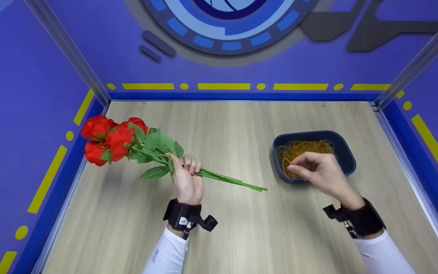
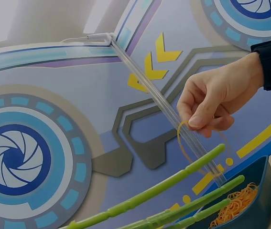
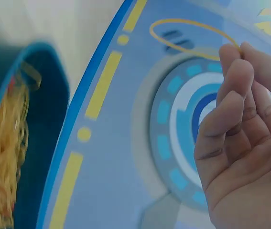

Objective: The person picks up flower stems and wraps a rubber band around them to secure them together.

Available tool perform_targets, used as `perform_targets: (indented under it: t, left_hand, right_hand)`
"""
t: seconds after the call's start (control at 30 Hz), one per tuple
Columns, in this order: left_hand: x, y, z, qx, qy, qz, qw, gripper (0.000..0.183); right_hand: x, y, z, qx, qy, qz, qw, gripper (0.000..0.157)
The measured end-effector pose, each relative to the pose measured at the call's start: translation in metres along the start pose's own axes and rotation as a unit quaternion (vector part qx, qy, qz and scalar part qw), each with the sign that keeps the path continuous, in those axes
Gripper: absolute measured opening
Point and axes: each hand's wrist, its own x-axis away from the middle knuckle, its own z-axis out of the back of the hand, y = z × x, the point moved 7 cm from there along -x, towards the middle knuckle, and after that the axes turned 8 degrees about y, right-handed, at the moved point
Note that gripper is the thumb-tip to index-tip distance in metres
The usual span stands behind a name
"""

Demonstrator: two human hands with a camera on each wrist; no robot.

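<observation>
My left hand (image 1: pixel 188 180) grips a bunch of artificial red roses (image 1: pixel 118 142) by the green stems (image 1: pixel 230 180). The blooms point left and the bare stem ends stick out to the right, above the table. Over a dark blue bin (image 1: pixel 351 156) on the right, my right hand (image 1: pixel 323 173) pinches one yellow rubber band (image 3: pixel 173 20) between thumb and index finger. The band hangs as a loose loop, apart from the stems. Inside the bin lies a tangled heap of rubber bands (image 1: pixel 310 146), partly hidden by the right hand in the head view.
A light wood-grain table (image 1: pixel 234 125) lies under both hands. Blue printed panels (image 1: pixel 222 72) enclose it at the back and both sides, with metal posts (image 1: pixel 70 53) at the corners.
</observation>
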Motion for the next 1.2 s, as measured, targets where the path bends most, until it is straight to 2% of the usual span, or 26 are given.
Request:
perform_targets:
  t: [0.23, 0.4, 0.63, 0.77, 1.0, 1.2]
  left_hand:
    - [0.000, 0.000, -0.003, 0.000, 0.001, -0.006, 1.0000, 0.041]
    - [0.000, -0.002, -0.005, -0.001, -0.003, -0.003, 1.0000, 0.045]
    - [0.001, -0.006, -0.004, 0.003, 0.000, 0.005, 1.0000, 0.042]
    - [0.003, -0.009, -0.003, 0.008, 0.001, 0.003, 1.0000, 0.040]
    - [0.008, -0.016, -0.002, -0.005, -0.006, 0.002, 1.0000, 0.025]
    - [0.012, -0.021, -0.002, -0.031, -0.020, -0.001, 0.9993, 0.026]
  right_hand:
    - [0.019, -0.016, -0.022, -0.094, -0.007, -0.033, 0.995, 0.012]
    - [0.027, -0.020, -0.038, -0.137, -0.012, -0.050, 0.989, 0.010]
    - [0.033, -0.024, -0.061, -0.190, -0.045, -0.075, 0.978, 0.006]
    - [0.031, -0.028, -0.073, -0.201, -0.061, -0.075, 0.975, 0.006]
    - [0.023, -0.031, -0.087, -0.205, -0.082, -0.093, 0.971, 0.004]
    - [0.015, -0.034, -0.096, -0.227, -0.108, -0.102, 0.962, 0.008]
